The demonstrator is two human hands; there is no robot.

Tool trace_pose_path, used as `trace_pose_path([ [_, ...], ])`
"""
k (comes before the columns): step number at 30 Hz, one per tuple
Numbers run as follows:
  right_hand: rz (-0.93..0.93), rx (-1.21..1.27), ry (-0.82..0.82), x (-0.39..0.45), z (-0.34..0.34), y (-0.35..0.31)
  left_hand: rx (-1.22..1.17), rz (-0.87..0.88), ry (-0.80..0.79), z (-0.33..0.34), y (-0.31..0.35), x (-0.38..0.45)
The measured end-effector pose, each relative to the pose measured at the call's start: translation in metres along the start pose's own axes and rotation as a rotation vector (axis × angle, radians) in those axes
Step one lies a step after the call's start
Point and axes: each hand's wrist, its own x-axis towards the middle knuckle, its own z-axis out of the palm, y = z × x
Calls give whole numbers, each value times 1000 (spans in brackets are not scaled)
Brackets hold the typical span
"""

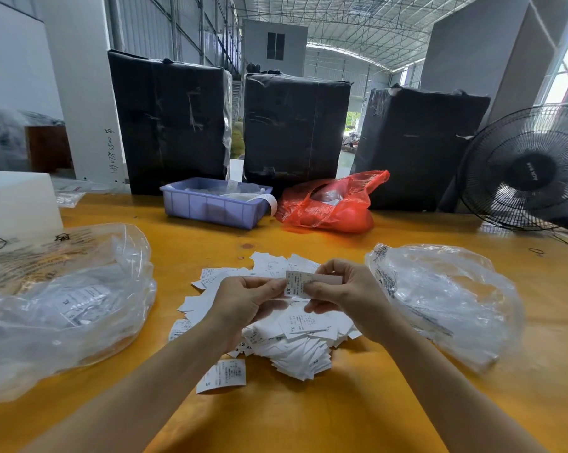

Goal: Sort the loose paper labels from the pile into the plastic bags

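A pile of white paper labels (292,341) lies in the middle of the yellow table (309,420). Above it both hands hold one label marked XS (296,284). My left hand (246,302) pinches its left edge, and my right hand (341,289) pinches its right side between thumb and fingers. A clear plastic bag (63,308) with some labels inside lies to the left. A second clear plastic bag (446,299) lies to the right. One single label marked S (222,376) sits apart at the front of the pile.
At the back of the table stand a lilac plastic tray (210,209) and a red plastic bag (331,204). Three black wrapped bales (295,125) rise behind them. A black fan (528,168) stands at the right, a white block (14,204) at the left.
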Motion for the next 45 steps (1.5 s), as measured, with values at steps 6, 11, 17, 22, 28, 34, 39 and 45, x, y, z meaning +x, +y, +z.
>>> trace_pose_path([
  [6,162,-39,-187,0,-5,0,50,30,-23,1,1,-3],
  [11,204,-96,-262,-1,-6,1,150,82,-25,-1,1,-2],
  [17,138,-122,-191,-1,-4,1,273,84,-97,1,-3,-3],
  [22,9,-108,-76,0,-4,0,123,5,-113,1,0,-4],
  [28,-82,-46,71,3,-9,-1,-61,-82,-63,1,3,-4],
  [34,-144,-91,97,4,-8,3,-111,-103,-49,1,2,-1],
  [39,-163,-114,106,4,-7,3,-140,-106,-74,2,2,-1],
  [45,-165,-132,109,4,-6,3,-119,-101,-91,1,2,-1],
])
